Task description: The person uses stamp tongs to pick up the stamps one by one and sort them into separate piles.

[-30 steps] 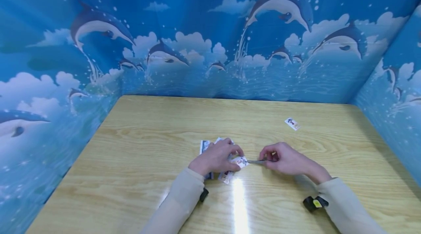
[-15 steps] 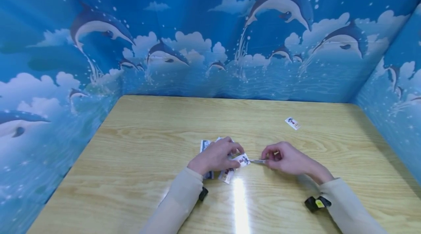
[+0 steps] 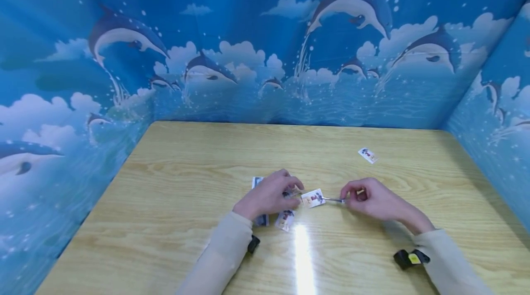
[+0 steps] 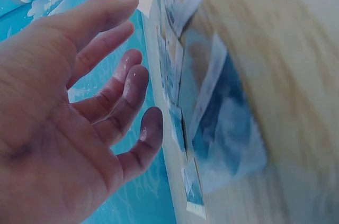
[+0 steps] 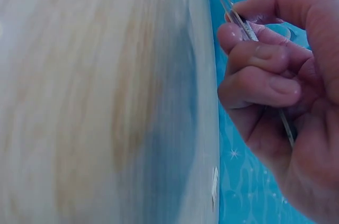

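Observation:
My right hand [image 3: 374, 200] pinches a pair of thin metal tweezers [image 5: 248, 29] between thumb and fingertips. The tweezers' tips are on the right edge of a small white picture card [image 3: 311, 199], just right of my left fingertips. My left hand [image 3: 269, 197] is over a loose group of small printed cards, its fingers loosely bent with nothing between them in the left wrist view. Some of those cards lie hidden under the hand; a lower card [image 3: 285, 220] and a larger blue-toned card [image 4: 231, 123] show beside it.
A single picture card [image 3: 368, 155] lies apart at the back right of the wooden table [image 3: 198, 157]. Dolphin-printed blue curtains [image 3: 248, 55] stand along the back and sides. A bright light streak reflects on the tabletop near the front.
The right hand has moved right with the tweezers, drawing the small card out from the left fingers. The left hand has let go of that card and shifted slightly left.

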`<action>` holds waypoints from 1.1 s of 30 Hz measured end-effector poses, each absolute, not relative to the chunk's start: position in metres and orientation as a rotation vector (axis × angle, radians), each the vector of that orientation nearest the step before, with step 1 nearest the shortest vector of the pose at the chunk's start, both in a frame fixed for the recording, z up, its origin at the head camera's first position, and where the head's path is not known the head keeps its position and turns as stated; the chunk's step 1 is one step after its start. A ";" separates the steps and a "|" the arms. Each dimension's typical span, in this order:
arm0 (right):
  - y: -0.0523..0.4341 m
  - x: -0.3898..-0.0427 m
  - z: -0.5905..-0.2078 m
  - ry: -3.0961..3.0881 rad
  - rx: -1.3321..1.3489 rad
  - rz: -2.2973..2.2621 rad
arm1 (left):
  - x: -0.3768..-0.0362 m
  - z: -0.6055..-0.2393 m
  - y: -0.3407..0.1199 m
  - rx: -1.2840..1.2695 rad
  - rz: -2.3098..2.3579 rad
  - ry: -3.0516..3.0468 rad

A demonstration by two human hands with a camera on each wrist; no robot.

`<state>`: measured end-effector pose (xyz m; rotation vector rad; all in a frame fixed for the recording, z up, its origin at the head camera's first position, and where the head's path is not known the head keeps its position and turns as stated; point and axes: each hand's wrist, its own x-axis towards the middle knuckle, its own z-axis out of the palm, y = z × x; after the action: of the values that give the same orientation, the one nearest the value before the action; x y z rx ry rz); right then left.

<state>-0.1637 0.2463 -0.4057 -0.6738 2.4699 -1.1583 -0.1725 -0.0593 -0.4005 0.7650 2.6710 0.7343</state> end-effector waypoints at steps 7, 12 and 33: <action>0.261 -0.165 -0.396 2.502 -0.605 -1.205 | -0.175 -0.398 -0.066 0.679 0.687 2.782; 0.269 -0.169 -0.389 2.576 -0.591 -1.195 | -0.178 -0.398 -0.067 0.635 0.674 2.818; 0.292 -0.176 -0.388 2.708 -0.396 -1.210 | -0.186 -0.404 -0.064 0.560 0.539 2.860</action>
<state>-0.1765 0.2920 -0.3882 -0.3964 2.7076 -1.2105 -0.1855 -0.0645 -0.4040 0.5599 2.8600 0.5391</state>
